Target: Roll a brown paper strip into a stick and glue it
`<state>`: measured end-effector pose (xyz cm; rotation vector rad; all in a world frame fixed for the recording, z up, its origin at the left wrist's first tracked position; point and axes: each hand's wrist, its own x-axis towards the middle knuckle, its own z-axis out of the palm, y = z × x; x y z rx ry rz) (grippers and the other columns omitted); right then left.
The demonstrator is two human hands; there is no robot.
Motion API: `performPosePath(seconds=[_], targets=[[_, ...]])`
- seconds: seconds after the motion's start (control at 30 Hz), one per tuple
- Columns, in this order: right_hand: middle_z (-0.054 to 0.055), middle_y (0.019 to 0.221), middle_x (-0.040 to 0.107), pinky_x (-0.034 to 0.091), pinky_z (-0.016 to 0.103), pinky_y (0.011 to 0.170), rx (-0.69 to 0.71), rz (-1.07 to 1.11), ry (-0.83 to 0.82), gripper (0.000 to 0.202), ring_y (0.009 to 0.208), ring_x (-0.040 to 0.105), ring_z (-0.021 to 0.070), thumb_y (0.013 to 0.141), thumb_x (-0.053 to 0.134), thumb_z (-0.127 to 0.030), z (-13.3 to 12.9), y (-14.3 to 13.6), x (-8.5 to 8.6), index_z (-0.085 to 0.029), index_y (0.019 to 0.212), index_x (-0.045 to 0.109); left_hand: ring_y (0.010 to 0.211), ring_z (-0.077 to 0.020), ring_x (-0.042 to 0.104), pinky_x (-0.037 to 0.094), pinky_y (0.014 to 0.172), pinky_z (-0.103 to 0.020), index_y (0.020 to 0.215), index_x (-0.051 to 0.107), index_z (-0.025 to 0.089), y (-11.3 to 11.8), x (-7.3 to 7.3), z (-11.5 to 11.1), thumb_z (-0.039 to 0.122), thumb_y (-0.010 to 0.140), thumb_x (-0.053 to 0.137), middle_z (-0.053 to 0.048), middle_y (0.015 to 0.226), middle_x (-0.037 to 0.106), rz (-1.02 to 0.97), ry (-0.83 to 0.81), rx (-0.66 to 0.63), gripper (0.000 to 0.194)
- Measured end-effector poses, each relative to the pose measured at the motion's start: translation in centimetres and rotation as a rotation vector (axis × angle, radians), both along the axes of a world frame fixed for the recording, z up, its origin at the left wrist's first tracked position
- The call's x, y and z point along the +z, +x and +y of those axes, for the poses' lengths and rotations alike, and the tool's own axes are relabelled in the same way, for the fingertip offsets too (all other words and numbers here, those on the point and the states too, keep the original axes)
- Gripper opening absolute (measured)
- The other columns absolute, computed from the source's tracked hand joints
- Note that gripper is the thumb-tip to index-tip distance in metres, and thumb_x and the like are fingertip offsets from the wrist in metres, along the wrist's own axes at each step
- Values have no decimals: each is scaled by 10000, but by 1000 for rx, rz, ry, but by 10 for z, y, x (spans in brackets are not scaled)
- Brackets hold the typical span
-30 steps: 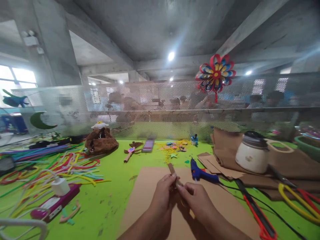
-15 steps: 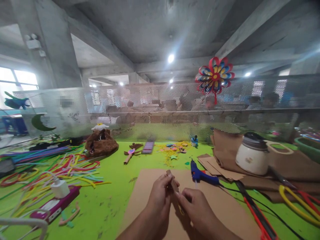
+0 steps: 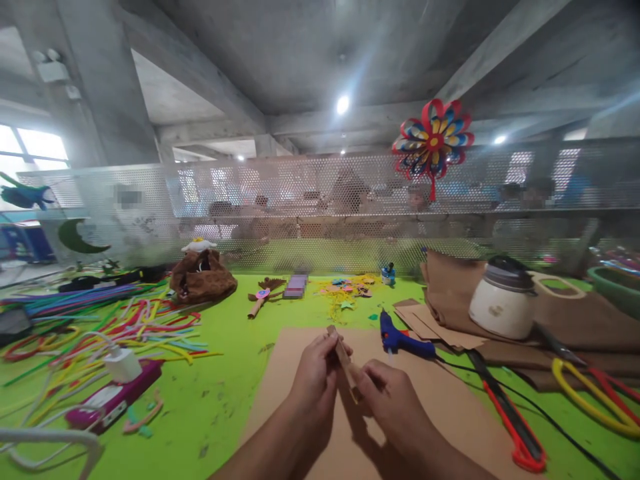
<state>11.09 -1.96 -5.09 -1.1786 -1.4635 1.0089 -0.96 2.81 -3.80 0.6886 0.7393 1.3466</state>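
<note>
A narrow brown paper strip (image 3: 345, 360) slants between my hands above a flat brown sheet (image 3: 280, 400). My left hand (image 3: 317, 373) is closed on its upper end, thumb on top. Lower down, the fingers of my right hand (image 3: 387, 393) pinch the same strip near its bottom end. The blue glue gun (image 3: 405, 340) lies just beyond my right hand, on the sheet's far right edge. Smaller brown pieces (image 3: 435, 327) are stacked behind it.
Pipe cleaners (image 3: 150, 327) and a purple power strip (image 3: 117, 397) spread at left. A brown fuzzy bag (image 3: 203, 277) and a small twig-like figure (image 3: 260, 299) stand farther back. At right are a white jar (image 3: 503, 300), folded brown paper (image 3: 450, 287), a red-black cutter (image 3: 510, 413) and yellow-handled scissors (image 3: 590, 400).
The view has tipped slightly, so the table items sit a little higher. Both hands still hold the strip, with its lower part now more visible by my right fingers.
</note>
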Motion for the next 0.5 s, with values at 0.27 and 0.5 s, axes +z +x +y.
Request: performPosePath(seconds=[0.27,0.5], targets=[[9,596,532,364,267,552,-149,76,64,408,579,483,151,807,542,-551,15,23,7,-177,647,549,573,-131,566,443,623,-253,718,591,128,-3,9,0,248,752,639,-32,617,603,-16,-109,-12,133],[-76,454,346,237,241,457,-214,151,39,460,439,314,96,840,499,-592,22,35,13,-205,600,436,518,-127,566,457,559,-241,752,587,121,-1,22,-8,201,827,554,-39,606,607,-7,-183,-95,114]])
